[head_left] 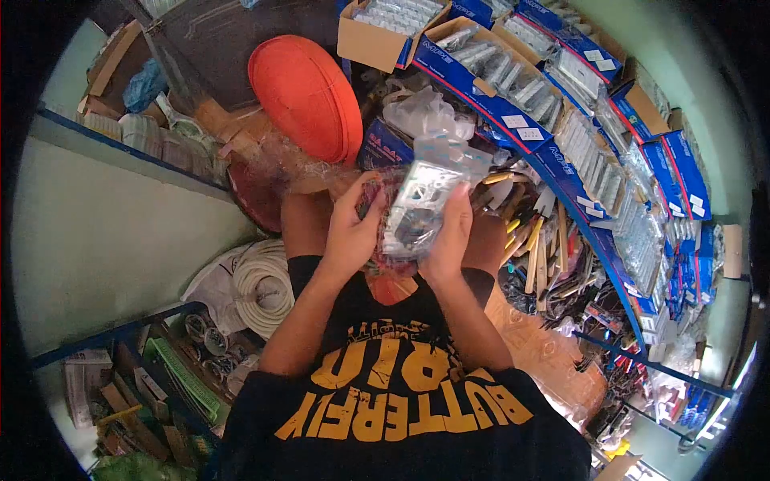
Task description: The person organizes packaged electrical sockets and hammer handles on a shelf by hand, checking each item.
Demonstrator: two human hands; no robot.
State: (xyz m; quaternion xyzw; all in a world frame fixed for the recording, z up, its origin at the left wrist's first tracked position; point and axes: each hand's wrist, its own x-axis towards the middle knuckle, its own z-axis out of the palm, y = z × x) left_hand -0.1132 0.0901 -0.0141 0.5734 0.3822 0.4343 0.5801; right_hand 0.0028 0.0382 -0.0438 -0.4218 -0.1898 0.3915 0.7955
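A white electrical wall plate (417, 196) with cut-outs sits in a clear, shiny plastic bag, held tilted in front of my lap. My right hand (451, 236) grips its right side, thumb along the edge. At the left side my left hand (351, 228) is closed, its fingers bent around the packet. Crinkled reddish plastic (377, 195) shows beside the left thumb; what it covers I cannot make out. Just beyond the hands is a dark blue box (385, 151), with crumpled clear plastic bags (429, 114) by it.
An orange-red round basin (309, 100) stands ahead on the left. Blue boxes (481, 80) of bagged plates curve along the right. Wooden-handled tools (537, 248) lie beside my right knee. A white hose coil (263, 289) rests at left, above a cluttered shelf (160, 385).
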